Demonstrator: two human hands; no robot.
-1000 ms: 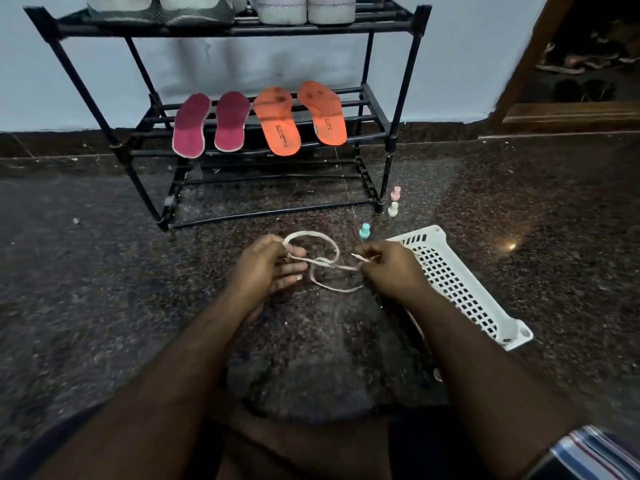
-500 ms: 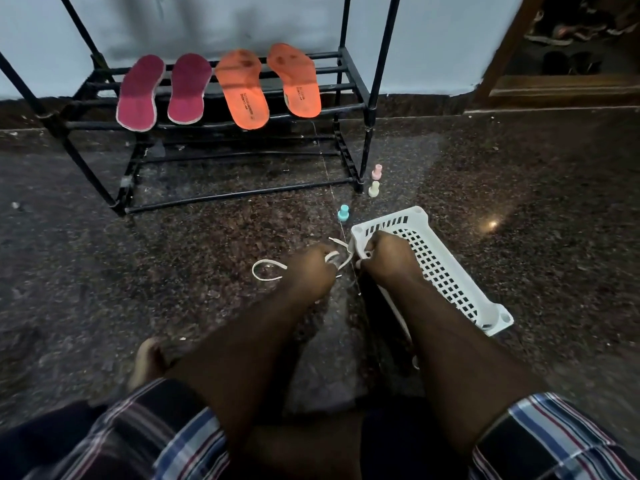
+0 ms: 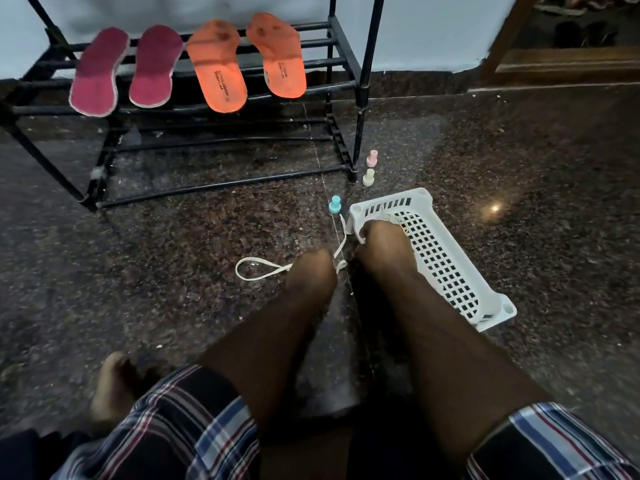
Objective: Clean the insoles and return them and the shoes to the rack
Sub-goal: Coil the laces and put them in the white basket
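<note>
Head view: four insoles on the black rack's (image 3: 346, 64) middle bars, two magenta insoles (image 3: 121, 69) left, two orange insoles (image 3: 249, 60) right.

Left hand (image 3: 311, 275) pinches a flat white lace (image 3: 256, 270); right hand's (image 3: 381, 244) fingers curl inside the perforated white basket (image 3: 450, 271), grasp unclear. Three pastel pegs (image 3: 370, 168) dot speckled granite floor (image 3: 519, 202).

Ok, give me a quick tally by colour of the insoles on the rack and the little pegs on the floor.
Magenta insoles: 2
Orange insoles: 2
Pink peg: 1
Cream peg: 1
Teal peg: 1
Total: 7
</note>
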